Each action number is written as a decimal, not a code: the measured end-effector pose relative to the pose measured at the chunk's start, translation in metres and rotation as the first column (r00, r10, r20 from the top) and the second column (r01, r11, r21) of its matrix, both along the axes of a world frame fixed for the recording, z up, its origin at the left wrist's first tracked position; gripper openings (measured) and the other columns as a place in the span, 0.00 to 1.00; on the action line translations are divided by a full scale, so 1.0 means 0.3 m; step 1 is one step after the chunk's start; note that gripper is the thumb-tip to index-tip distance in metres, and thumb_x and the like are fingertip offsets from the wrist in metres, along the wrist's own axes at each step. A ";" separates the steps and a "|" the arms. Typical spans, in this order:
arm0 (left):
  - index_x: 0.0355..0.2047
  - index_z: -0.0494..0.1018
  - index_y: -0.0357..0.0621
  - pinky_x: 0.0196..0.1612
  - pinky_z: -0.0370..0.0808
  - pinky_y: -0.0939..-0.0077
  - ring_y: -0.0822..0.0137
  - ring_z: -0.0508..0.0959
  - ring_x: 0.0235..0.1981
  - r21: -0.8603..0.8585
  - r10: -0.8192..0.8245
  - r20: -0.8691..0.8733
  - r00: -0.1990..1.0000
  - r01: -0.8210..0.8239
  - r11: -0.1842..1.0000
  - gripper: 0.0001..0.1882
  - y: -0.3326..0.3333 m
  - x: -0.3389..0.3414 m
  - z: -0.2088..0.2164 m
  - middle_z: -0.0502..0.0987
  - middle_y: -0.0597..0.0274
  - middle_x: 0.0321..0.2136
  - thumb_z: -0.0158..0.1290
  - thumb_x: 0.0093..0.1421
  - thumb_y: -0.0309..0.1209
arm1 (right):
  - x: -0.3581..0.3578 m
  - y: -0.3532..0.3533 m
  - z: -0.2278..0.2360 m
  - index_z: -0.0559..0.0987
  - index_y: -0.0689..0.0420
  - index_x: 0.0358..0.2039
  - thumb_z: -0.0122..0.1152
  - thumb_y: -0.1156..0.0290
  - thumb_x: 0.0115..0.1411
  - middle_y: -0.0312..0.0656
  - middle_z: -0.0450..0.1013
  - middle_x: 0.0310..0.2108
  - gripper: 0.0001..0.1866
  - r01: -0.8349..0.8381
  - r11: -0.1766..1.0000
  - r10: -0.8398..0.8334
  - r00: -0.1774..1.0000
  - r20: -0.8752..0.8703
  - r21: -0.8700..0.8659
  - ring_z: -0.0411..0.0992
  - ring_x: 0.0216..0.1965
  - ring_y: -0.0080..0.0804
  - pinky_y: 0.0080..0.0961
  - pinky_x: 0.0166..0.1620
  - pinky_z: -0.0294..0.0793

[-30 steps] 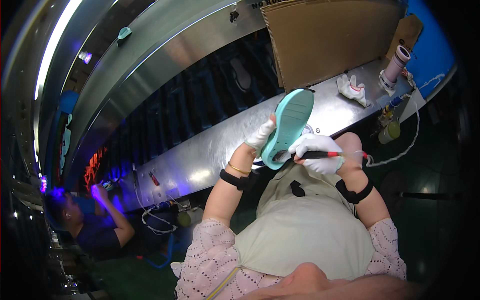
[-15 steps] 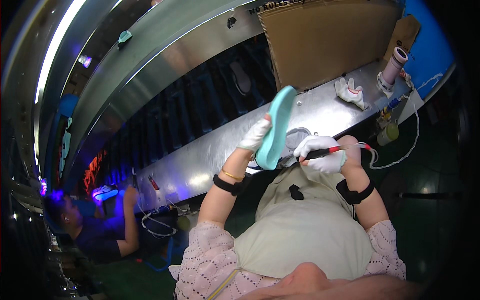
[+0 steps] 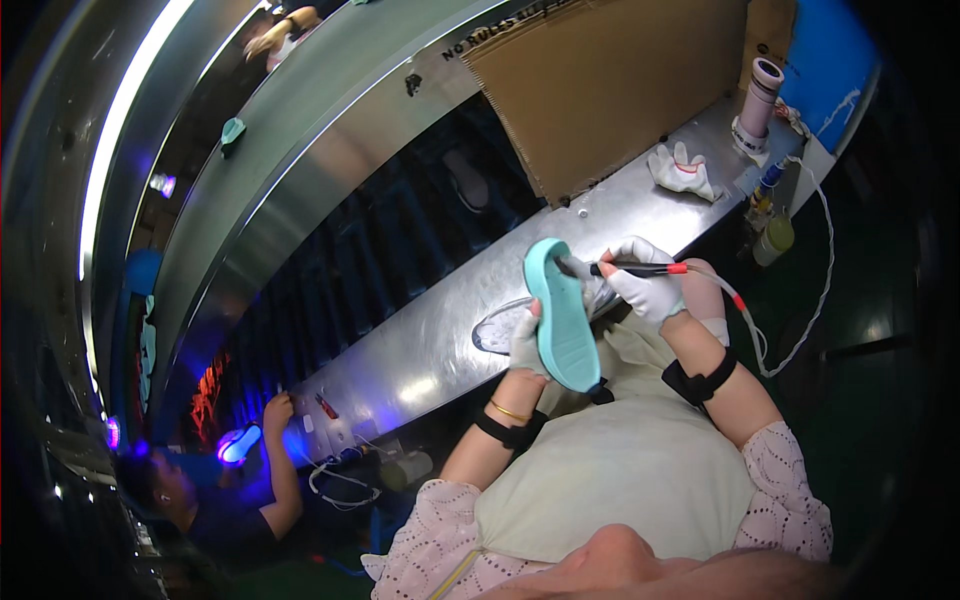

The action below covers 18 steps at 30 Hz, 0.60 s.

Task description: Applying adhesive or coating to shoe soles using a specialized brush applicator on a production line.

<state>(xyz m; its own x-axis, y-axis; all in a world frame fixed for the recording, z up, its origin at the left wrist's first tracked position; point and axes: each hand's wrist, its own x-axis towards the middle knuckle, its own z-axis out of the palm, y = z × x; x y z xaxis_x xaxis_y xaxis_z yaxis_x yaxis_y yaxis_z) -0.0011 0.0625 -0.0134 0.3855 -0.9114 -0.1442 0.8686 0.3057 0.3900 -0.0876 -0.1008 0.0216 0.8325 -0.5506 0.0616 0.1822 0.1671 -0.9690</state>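
My left hand (image 3: 525,345), in a white glove with bare fingertips, grips a turquoise shoe sole (image 3: 567,330) by its left edge. The sole stands tilted with its hollowed inner face showing. In my gloved right hand (image 3: 648,283) is a brush (image 3: 625,268) with a slim black handle, a red band and a thin tube running off its end. Its bristles meet the upper part of the sole's inner face; whether they touch it I cannot tell for sure. Behind the sole, a grey-white shoe (image 3: 492,330) on the metal ledge is partly hidden.
Along the metal ledge (image 3: 420,368) lie a white glove (image 3: 683,172) and a pink bottle (image 3: 762,92). Brown cardboard (image 3: 610,90) leans behind it. The brush's white tube (image 3: 825,250) loops at right. A co-worker (image 3: 225,500) holds a lit shoe sole at far left. Dark rollers run behind the ledge.
The sole has come lower and turned, so its inner face now shows. My right hand has raised the brush to it. The shoe behind is more exposed.
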 end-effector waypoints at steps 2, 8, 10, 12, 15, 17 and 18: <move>0.54 0.60 0.38 0.53 0.69 0.68 0.60 0.71 0.48 -0.055 -0.050 -0.005 0.999 0.050 0.997 0.35 -0.037 -0.052 0.002 0.69 0.54 0.47 0.49 0.56 0.53 | 0.013 0.009 0.009 0.74 0.59 0.33 0.60 0.78 0.53 0.34 0.72 0.30 0.06 0.037 0.998 -0.036 0.999 -0.008 0.042 0.70 0.32 0.18 0.16 0.38 0.69; 0.54 0.61 0.43 0.50 0.72 0.64 0.59 0.71 0.48 0.140 0.066 0.035 0.997 -0.070 0.988 0.39 -0.051 -0.044 -0.078 0.69 0.54 0.48 0.41 0.55 0.63 | -0.018 0.051 0.046 0.76 0.60 0.31 0.63 0.77 0.49 0.36 0.71 0.29 0.08 -0.202 0.974 0.202 0.979 -0.004 -0.103 0.70 0.34 0.22 0.18 0.40 0.69; 0.55 0.59 0.46 0.50 0.72 0.60 0.56 0.71 0.49 0.175 0.096 0.012 0.995 -0.096 0.980 0.41 -0.052 -0.053 -0.045 0.67 0.53 0.49 0.38 0.54 0.66 | -0.020 0.033 0.022 0.76 0.60 0.31 0.62 0.76 0.49 0.37 0.72 0.28 0.07 -0.144 0.980 0.147 0.989 0.011 -0.140 0.71 0.33 0.23 0.19 0.39 0.70; 0.55 0.59 0.46 0.50 0.72 0.60 0.56 0.71 0.49 0.200 0.117 0.043 0.992 -0.124 0.972 0.41 -0.059 -0.049 -0.053 0.67 0.53 0.49 0.38 0.54 0.66 | -0.019 0.018 0.066 0.76 0.58 0.29 0.62 0.76 0.47 0.39 0.71 0.28 0.07 0.015 0.855 0.032 0.996 0.081 -0.518 0.71 0.31 0.30 0.22 0.37 0.70; 0.55 0.59 0.44 0.54 0.68 0.57 0.55 0.70 0.50 0.251 0.175 0.047 0.983 -0.181 0.951 0.41 -0.070 -0.035 -0.045 0.67 0.51 0.50 0.37 0.54 0.66 | -0.021 0.046 0.069 0.75 0.56 0.28 0.61 0.77 0.45 0.40 0.70 0.26 0.08 -0.026 0.732 0.140 0.984 0.113 -0.680 0.71 0.30 0.34 0.23 0.35 0.70; 0.56 0.58 0.43 0.55 0.67 0.56 0.53 0.70 0.50 0.181 0.235 0.077 0.969 -0.245 0.952 0.41 -0.088 -0.039 -0.014 0.67 0.49 0.50 0.38 0.55 0.64 | -0.049 0.047 0.079 0.74 0.57 0.25 0.61 0.77 0.45 0.38 0.72 0.27 0.06 -0.137 0.710 0.243 0.968 0.058 -0.690 0.72 0.31 0.32 0.23 0.36 0.70; 0.57 0.57 0.43 0.54 0.68 0.57 0.52 0.70 0.49 0.094 0.257 0.010 0.966 -0.257 0.962 0.40 -0.082 -0.027 -0.021 0.67 0.49 0.50 0.38 0.56 0.63 | -0.062 0.050 0.086 0.74 0.57 0.25 0.62 0.77 0.45 0.38 0.72 0.27 0.06 -0.188 0.749 0.278 0.959 0.044 -0.636 0.72 0.32 0.33 0.23 0.36 0.70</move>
<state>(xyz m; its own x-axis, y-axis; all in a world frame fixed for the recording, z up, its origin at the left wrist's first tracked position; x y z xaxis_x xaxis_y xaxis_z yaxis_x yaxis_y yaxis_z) -0.0093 0.0378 -0.0198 0.6047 -0.7639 -0.2251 0.7664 0.4813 0.4255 -0.1062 -0.0858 0.0474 0.8894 -0.1434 0.4341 0.3468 -0.4070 -0.8450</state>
